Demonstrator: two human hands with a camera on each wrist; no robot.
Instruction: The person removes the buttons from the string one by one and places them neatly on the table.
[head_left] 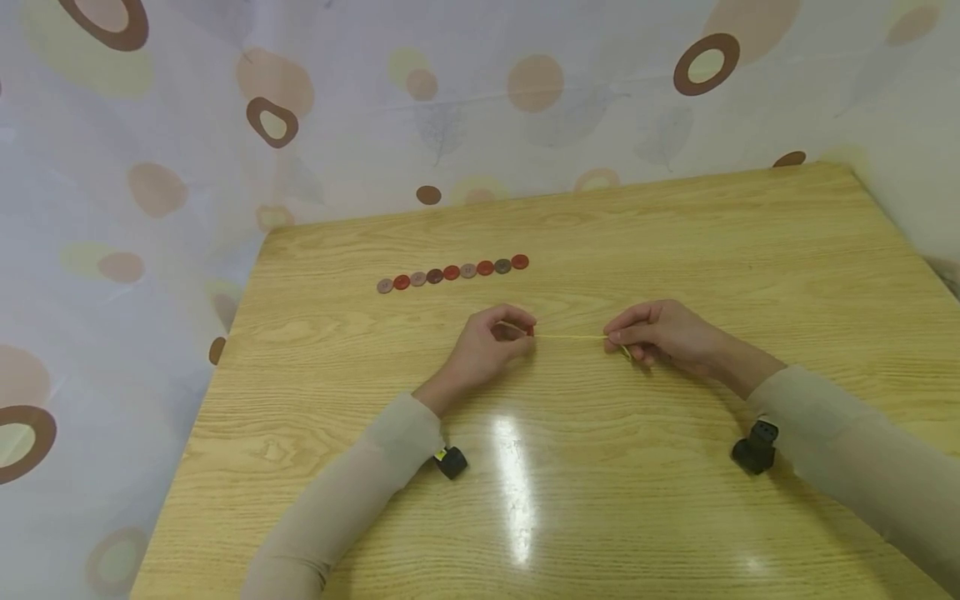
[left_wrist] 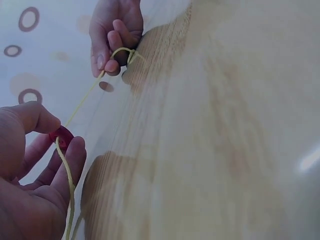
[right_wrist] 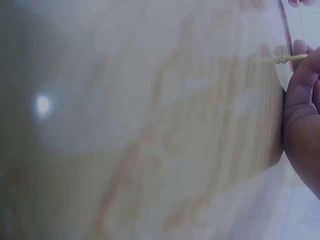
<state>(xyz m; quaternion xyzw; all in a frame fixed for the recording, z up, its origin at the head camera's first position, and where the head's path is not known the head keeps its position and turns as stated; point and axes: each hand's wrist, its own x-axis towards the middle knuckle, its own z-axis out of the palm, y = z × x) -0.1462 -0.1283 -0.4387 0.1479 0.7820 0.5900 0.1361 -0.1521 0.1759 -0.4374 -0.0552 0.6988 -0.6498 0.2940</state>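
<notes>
My left hand point(head_left: 489, 346) pinches a red button point(left_wrist: 62, 137) on edge between thumb and fingertips, above the table. A yellow string point(head_left: 570, 337) passes through the button and runs taut to my right hand point(head_left: 667, 335), which pinches it between thumb and index finger. Past the right fingertips, a short end of the string curls loose with a knot point(right_wrist: 282, 59) in it. On the left hand's side, the string's other end hangs down past the fingers in the left wrist view.
Beyond the hands, a slightly slanted row of red, pinkish and dark buttons point(head_left: 452, 272) lies on the wooden table point(head_left: 637, 483). A patterned sheet point(head_left: 480, 100) stands behind the table's far edge. Small black cameras point(head_left: 754, 450) are strapped at both wrists.
</notes>
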